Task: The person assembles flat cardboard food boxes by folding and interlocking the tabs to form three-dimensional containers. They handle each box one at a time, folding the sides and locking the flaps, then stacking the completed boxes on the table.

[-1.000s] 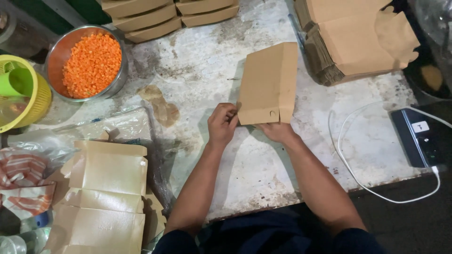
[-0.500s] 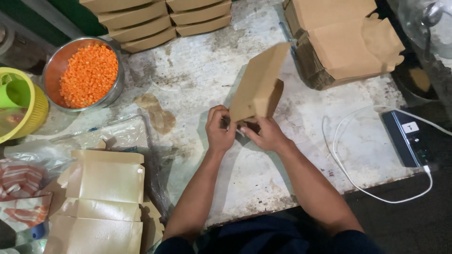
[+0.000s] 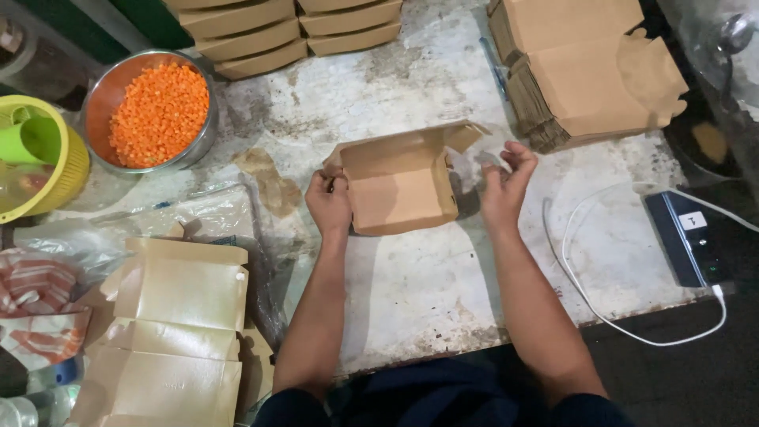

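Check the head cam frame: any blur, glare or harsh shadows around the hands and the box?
Head view: the brown box is fairly sharp; the right hand looks slightly motion-blurred at the fingers, the left hand crisper. Light is dim and uneven, brighter on the worn tabletop, falling to near black at lower right. Soft arm shadows, no harsh glare; mild sheen on the metal bowl rim.

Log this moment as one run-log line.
left hand: grips left edge of opened brown cardboard box | right hand: open, beside box's right wall, contact unclear | box: on stained white table, flaps up
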